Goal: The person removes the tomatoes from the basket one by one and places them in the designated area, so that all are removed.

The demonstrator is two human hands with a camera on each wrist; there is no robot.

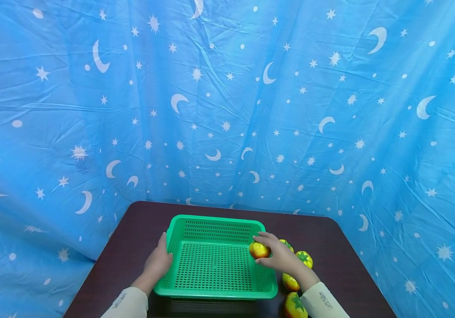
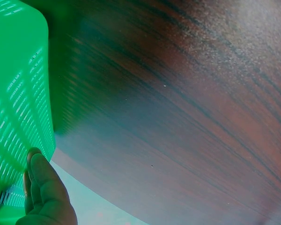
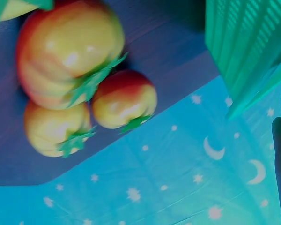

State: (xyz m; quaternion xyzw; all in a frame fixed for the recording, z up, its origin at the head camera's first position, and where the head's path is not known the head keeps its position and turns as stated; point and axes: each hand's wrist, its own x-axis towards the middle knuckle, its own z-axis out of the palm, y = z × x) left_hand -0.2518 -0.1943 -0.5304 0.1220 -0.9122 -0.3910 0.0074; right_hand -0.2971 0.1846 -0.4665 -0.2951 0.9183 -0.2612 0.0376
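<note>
A green plastic basket point(image 1: 215, 295) with slotted walls stands on the dark table. My left hand point(image 1: 158, 263) holds its left side, the thumb over the rim and the fingers point(image 2: 49, 180) along the outer wall. Above the basket's right rim, my right hand point(image 1: 278, 255) grips a yellow-red tomato point(image 1: 258, 250) between thumb and fingers. Several more tomatoes point(image 1: 304, 259) with green leafy tops lie to the right of the basket, partly behind the right arm. In the right wrist view a large tomato point(image 3: 72, 51) is close, with smaller-looking ones beside it; the right hand shows only at the edge.
The dark brown wood-grain table point(image 1: 342, 260) has rounded far corners. Behind and around it hangs a blue curtain point(image 1: 227, 110) with white moons and stars. Inside the basket, the slotted floor point(image 1: 213, 267) shows bare.
</note>
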